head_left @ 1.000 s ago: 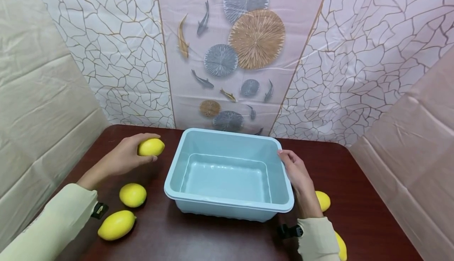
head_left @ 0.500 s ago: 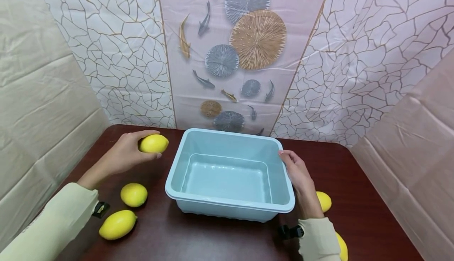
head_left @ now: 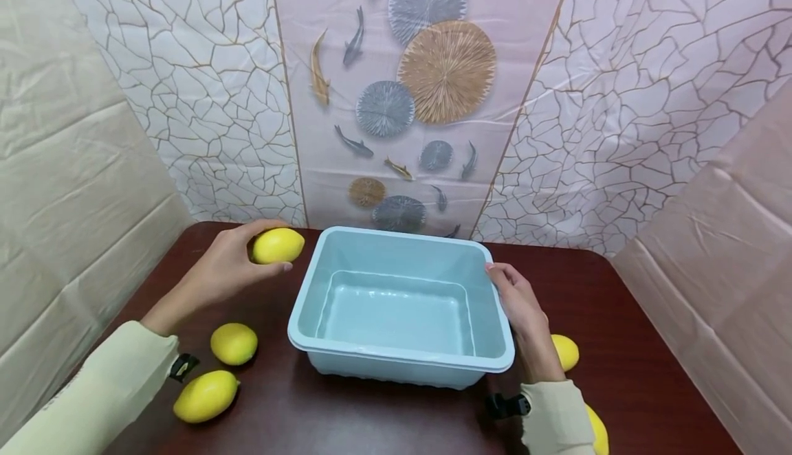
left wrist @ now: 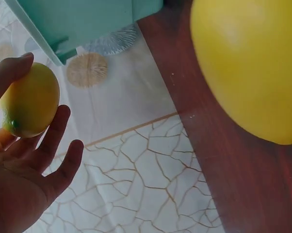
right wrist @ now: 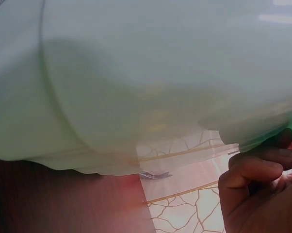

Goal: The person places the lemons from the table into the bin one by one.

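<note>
Smooth oval lemon (head_left: 278, 246) in left hand (head_left: 230, 262) now nearer glossy basin (head_left: 399, 356)

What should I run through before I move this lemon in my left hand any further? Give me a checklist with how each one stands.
1. Held lemon secure: ok, pinched between thumb and fingers of the left hand.
2. Tub steadied: ok, the right hand grips its right rim.
3. Held lemon above the tub's opening: not ok, it is outside, left of the rim.
4. Tub sitting flat on the table: cannot tell, its underside is hidden.
5. Left wrist strap not touching the nearest loose lemon: cannot tell, they look very close.
</note>
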`<state>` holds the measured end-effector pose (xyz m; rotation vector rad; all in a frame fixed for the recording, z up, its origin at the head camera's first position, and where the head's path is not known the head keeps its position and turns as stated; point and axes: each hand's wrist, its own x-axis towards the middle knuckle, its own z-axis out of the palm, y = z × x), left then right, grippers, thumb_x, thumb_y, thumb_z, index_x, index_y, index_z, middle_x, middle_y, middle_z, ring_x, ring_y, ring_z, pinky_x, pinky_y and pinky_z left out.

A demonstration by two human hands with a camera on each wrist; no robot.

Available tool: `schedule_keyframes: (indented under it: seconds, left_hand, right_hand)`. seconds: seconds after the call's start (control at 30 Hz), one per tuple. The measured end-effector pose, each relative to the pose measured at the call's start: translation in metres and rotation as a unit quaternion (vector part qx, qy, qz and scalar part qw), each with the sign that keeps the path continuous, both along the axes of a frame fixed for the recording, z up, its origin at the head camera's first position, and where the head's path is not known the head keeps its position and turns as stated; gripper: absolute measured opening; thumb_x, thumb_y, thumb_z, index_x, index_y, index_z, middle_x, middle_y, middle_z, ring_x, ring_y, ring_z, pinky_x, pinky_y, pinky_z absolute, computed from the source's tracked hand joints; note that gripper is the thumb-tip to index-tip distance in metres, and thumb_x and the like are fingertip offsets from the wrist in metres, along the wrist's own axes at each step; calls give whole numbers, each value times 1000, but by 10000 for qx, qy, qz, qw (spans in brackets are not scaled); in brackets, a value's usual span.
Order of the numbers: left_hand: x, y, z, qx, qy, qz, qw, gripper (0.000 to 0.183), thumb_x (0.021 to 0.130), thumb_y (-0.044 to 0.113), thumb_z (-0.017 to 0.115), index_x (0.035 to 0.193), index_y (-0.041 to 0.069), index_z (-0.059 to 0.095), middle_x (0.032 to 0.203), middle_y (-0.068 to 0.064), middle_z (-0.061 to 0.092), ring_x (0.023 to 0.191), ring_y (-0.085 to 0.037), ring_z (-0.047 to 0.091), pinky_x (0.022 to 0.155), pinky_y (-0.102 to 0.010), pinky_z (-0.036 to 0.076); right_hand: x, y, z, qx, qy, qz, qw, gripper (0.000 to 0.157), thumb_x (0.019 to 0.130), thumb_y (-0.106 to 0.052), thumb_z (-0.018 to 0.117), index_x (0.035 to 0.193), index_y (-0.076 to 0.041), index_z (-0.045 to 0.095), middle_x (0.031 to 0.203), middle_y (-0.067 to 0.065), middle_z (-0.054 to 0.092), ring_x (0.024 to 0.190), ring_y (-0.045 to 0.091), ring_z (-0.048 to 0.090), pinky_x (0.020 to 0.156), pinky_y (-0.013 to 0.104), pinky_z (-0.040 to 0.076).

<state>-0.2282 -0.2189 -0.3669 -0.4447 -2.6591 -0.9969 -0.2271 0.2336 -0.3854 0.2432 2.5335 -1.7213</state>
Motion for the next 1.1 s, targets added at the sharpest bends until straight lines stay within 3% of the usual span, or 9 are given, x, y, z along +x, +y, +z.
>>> schedule_keyframes:
  seconds: [0.57,1.1]
  left_hand:
    - [5,27,13,-23,499,-136,9987,64,78,35,85,132,18,57,114,2,64,86,-17,58,74,-38,49]
    - [8,49,22,19,367,-675,9970,60,80,39,83,131,21,57,114,4,64,87,-16,59,73,-35,51]
  right_hand:
    - [0,0,-2,-4,25,-74,10000,53,103,-49,43,136,-8,49,126,16,55,93,18,58,73,24,52]
    - [1,0,-1,-30,66,-32,10000,54,103,-49,43,136,-7,48,128,18,54,95,20,59,74,24,53]
